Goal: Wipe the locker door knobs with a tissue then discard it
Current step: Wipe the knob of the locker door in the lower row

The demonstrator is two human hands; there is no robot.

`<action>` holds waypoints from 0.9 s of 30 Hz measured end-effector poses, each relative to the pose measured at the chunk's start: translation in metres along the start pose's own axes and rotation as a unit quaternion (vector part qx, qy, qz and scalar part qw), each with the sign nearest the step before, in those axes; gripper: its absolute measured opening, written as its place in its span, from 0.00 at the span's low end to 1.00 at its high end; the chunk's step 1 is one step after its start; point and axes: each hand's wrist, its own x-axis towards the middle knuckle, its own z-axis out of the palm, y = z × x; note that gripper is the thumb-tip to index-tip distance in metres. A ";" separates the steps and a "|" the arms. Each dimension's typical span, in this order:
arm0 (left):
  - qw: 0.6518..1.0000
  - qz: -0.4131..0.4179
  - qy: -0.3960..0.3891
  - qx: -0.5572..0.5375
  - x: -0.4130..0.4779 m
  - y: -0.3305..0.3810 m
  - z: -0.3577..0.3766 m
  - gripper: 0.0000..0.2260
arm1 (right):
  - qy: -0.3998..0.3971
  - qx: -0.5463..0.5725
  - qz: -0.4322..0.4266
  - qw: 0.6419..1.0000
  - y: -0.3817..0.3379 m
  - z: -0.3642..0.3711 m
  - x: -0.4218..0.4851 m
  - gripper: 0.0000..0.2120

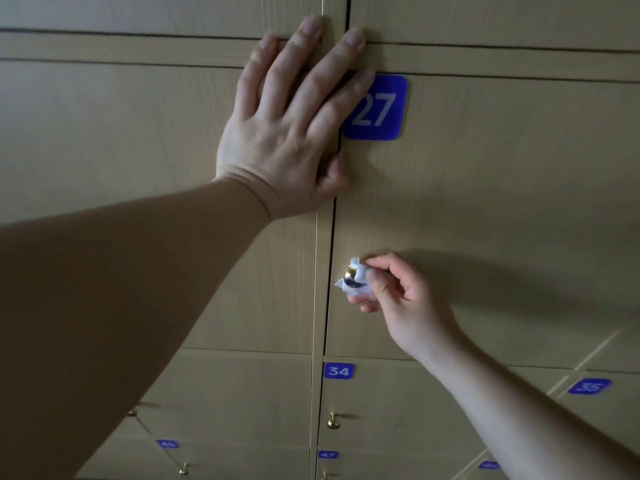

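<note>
A light wooden locker door [485, 209] carries a blue plate marked 27 [379, 109]. Near its left edge sits a small brass knob [350, 274], half wrapped in a crumpled white tissue [356, 282]. My right hand [398, 296] pinches the tissue around that knob with thumb and fingers. My left hand [291, 123] lies flat with fingers spread on the seam between door 27 and the door to its left, above the knob.
Below is door 34 [338, 371] with its own brass knob [333, 421]. Door 35 [588, 386] is at the lower right. More numbered doors and knobs [183, 468] run along the bottom. The lockers fill the whole view.
</note>
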 end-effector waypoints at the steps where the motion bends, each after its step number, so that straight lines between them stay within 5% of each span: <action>1: 1.000 0.000 0.000 0.000 0.000 0.000 0.000 0.30 | 0.008 -0.008 -0.001 1.000 0.000 -0.002 -0.001 0.09; 7: 1.000 0.001 0.004 0.002 0.000 0.000 0.000 0.31 | -0.012 -0.030 0.006 0.999 -0.010 -0.011 -0.005 0.09; 14: 1.000 0.000 0.007 0.006 0.000 0.001 0.001 0.31 | -0.050 -0.219 -0.039 0.974 -0.011 -0.001 0.005 0.08; 21: 1.000 0.005 0.011 0.005 0.000 -0.001 0.002 0.31 | 0.002 -0.038 0.031 0.999 -0.010 0.018 -0.005 0.08; 27: 1.000 -0.001 -0.002 0.011 -0.001 -0.002 0.003 0.31 | -0.033 -0.078 0.052 0.995 0.000 0.012 -0.016 0.05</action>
